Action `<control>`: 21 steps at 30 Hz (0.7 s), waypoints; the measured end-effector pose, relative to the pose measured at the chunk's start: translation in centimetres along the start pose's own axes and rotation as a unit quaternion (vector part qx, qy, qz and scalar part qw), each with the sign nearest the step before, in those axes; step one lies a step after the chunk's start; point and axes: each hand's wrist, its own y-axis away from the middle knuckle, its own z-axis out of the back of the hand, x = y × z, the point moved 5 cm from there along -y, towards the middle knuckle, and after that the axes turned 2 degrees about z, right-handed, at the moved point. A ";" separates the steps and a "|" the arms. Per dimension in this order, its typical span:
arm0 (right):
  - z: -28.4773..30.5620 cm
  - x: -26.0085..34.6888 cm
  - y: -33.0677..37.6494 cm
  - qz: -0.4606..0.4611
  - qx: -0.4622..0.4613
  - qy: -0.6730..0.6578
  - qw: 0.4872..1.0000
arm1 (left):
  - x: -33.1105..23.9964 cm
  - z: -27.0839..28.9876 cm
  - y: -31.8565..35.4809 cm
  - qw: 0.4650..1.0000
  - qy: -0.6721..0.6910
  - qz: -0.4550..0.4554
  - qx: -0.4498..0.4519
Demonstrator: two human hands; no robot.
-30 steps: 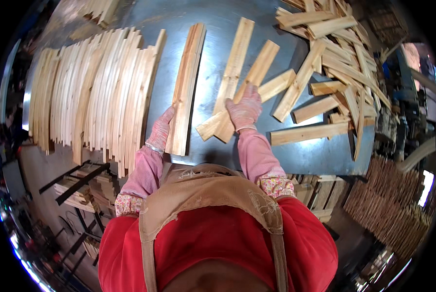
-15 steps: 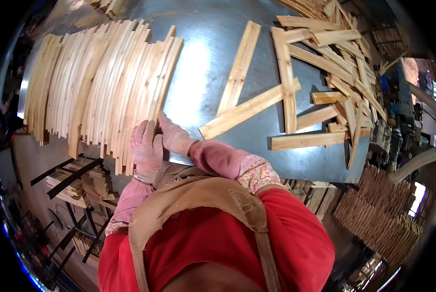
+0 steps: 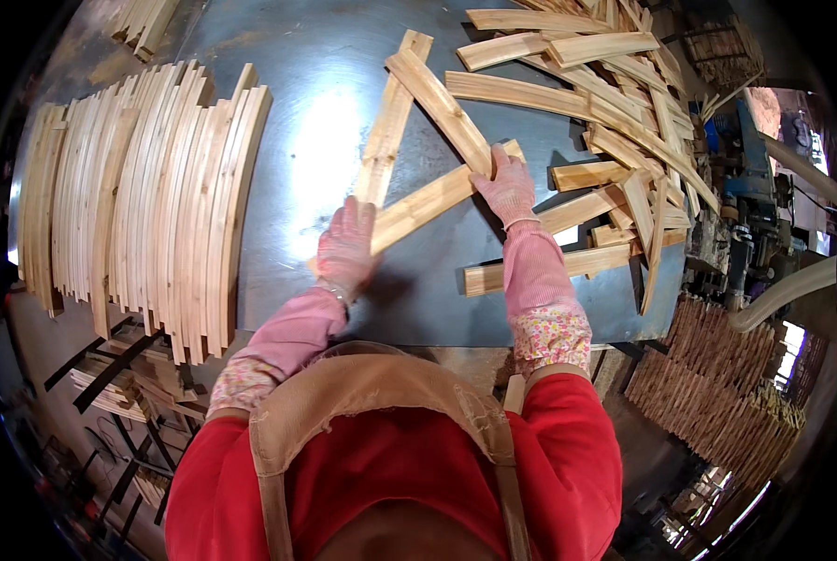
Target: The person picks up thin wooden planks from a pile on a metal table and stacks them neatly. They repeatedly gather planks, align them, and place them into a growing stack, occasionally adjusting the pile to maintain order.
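Observation:
My right hand point(image 3: 509, 190), in a pink glove, is closed on the lower end of a flat wooden board point(image 3: 442, 105), which slants up to the left. It lies across a second board point(image 3: 423, 208) that runs diagonally beneath it. My left hand point(image 3: 346, 245), also gloved, rests with fingers stretched out over the lower left end of that second board. Its fingertips reach the bottom end of a third board point(image 3: 386, 131). My left palm hides part of the second board's end. To the left, narrow wooden strips point(image 3: 161, 201) lie side by side in a row.
A loose heap of boards point(image 3: 615, 122) covers the right side of the metal table point(image 3: 297, 56). Another small bundle of strips point(image 3: 145, 23) lies at the far left. Dark metal racks point(image 3: 119, 369) stand below left, and stacked wood point(image 3: 717, 374) stands below right.
Both hands have left the right edge of the strip row and moved right. My right hand has gripped a formerly near-upright board, now slanted. The whole view has shifted slightly.

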 end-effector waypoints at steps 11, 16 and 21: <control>4.7 -10.1 -14.0 0.109 -0.055 0.148 0.981 | 8.9 3.5 11.8 0.941 0.220 0.255 0.022; 2.4 -7.3 -19.4 0.219 -0.148 0.202 0.943 | 2.4 2.7 11.8 0.667 0.705 0.187 0.154; 5.9 -2.3 -20.0 0.164 0.039 0.176 0.970 | 1.6 -0.1 11.6 0.515 0.828 0.181 0.125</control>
